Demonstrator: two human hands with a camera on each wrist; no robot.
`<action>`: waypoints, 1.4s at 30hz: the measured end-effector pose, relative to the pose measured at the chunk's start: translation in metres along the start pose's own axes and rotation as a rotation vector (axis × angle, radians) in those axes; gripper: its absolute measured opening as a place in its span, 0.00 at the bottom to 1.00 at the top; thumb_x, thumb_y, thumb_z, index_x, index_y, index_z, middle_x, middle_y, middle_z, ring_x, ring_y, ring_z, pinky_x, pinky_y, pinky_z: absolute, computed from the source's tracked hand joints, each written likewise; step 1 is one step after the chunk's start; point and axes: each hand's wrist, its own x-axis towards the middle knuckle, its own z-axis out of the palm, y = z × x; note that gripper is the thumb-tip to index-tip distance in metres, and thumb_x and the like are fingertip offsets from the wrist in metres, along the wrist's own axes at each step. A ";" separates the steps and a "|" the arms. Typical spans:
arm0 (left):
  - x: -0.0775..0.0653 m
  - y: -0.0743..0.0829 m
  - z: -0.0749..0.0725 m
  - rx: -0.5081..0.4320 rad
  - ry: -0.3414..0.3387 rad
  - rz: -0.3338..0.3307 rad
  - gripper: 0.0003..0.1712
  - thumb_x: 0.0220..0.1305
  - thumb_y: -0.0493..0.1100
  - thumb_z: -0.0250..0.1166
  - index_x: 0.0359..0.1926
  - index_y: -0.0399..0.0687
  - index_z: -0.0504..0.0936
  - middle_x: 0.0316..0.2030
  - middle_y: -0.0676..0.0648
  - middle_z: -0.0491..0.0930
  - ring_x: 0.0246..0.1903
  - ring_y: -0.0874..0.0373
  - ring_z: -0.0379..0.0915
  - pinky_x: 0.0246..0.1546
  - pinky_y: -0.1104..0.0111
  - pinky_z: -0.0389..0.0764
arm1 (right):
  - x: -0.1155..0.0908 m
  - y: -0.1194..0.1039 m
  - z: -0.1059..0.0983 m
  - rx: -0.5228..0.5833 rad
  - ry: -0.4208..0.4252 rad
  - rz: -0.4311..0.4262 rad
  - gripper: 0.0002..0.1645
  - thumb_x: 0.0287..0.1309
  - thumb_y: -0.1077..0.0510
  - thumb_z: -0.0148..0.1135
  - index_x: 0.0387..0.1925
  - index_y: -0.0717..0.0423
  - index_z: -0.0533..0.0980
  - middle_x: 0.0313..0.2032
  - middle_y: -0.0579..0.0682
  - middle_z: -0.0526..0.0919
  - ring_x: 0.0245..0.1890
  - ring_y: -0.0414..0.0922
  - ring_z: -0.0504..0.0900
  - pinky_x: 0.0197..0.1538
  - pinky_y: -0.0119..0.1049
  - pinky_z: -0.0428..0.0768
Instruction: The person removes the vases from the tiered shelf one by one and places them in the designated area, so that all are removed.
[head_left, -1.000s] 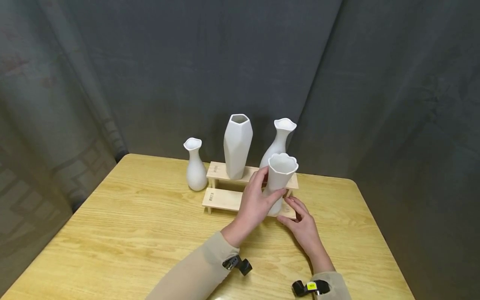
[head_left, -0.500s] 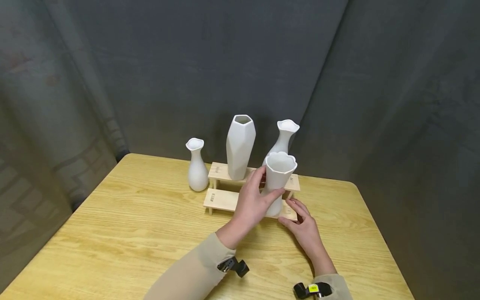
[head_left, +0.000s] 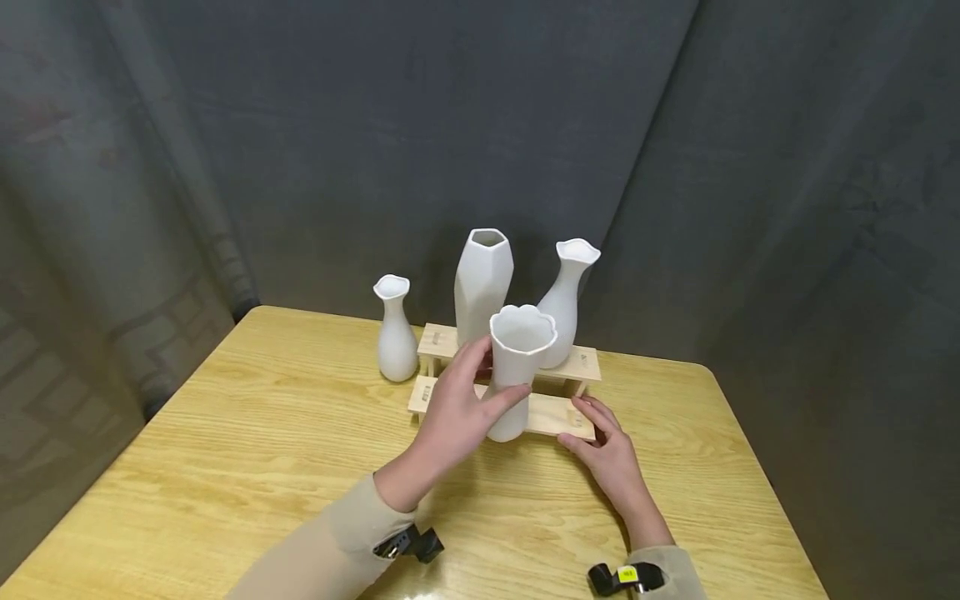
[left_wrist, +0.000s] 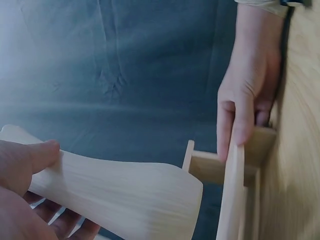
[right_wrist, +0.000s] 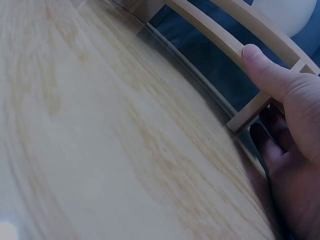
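Nearest, two beige sleeves (head_left: pixel 322 537) reach in over the wood-grained surface (head_left: pixel 247 467), each with a small black camera (head_left: pixel 412 546) at the wrist, presumably left uncovered so it can look along the hand.

Beyond them, the right hand (head_left: pixel 611 467) grips the near right corner of a stepped wooden stand (head_left: pixel 420 393), thumb at the front edge and the other fingers around the end; probably this steadies a light frame that a knock could shift. Its fingers are narrow, about as far apart as the board requires.

The left hand (head_left: pixel 453 412) holds a scalloped vase (head_left: pixel 517 367) around its waist, thumb on the near side and fingers behind. That narrowing likely gives a secure hold, since the flare above would resist slipping. The vase is upright with a slight lean, in front of the lower board (head_left: pixel 551 415); from the left wrist, its base looks apart from the wood.

Farther back, a tall wavy-rimmed vase (head_left: pixel 562 312) stands on the right of the upper board (head_left: pixel 583 363), and a faceted vase (head_left: pixel 482 275) rises to its left, its foot hidden by the left hand; the higher step seems to keep both visible. A smaller vase (head_left: pixel 396 342) stands on the surface, just left of the stand. Dark curtain (head_left: pixel 420 125) closes off the background.
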 end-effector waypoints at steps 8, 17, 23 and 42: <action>-0.015 -0.009 -0.040 0.025 0.023 0.010 0.39 0.64 0.37 0.83 0.73 0.49 0.78 0.60 0.47 0.83 0.55 0.49 0.84 0.59 0.48 0.86 | 0.000 0.000 0.000 0.014 0.005 -0.010 0.45 0.67 0.54 0.80 0.81 0.54 0.72 0.85 0.55 0.58 0.85 0.57 0.57 0.61 0.13 0.71; -0.022 -0.025 -0.087 0.088 0.079 -0.035 0.41 0.64 0.34 0.82 0.75 0.47 0.76 0.64 0.44 0.80 0.58 0.45 0.83 0.60 0.45 0.85 | 0.001 0.000 -0.001 0.018 0.003 -0.016 0.45 0.68 0.52 0.80 0.81 0.53 0.71 0.85 0.54 0.58 0.85 0.56 0.56 0.61 0.13 0.70; -0.022 -0.041 -0.115 0.114 0.117 -0.074 0.37 0.67 0.34 0.80 0.74 0.42 0.75 0.64 0.40 0.79 0.61 0.41 0.81 0.64 0.43 0.82 | 0.002 0.000 -0.002 0.008 0.002 -0.016 0.46 0.68 0.51 0.80 0.81 0.52 0.71 0.85 0.54 0.58 0.85 0.56 0.56 0.61 0.13 0.70; 0.007 -0.099 -0.164 0.217 0.312 -0.136 0.33 0.74 0.34 0.74 0.74 0.33 0.71 0.63 0.32 0.77 0.63 0.36 0.78 0.67 0.41 0.79 | -0.001 -0.002 0.001 0.001 0.002 0.005 0.46 0.68 0.52 0.79 0.82 0.53 0.70 0.85 0.53 0.57 0.85 0.56 0.57 0.61 0.12 0.69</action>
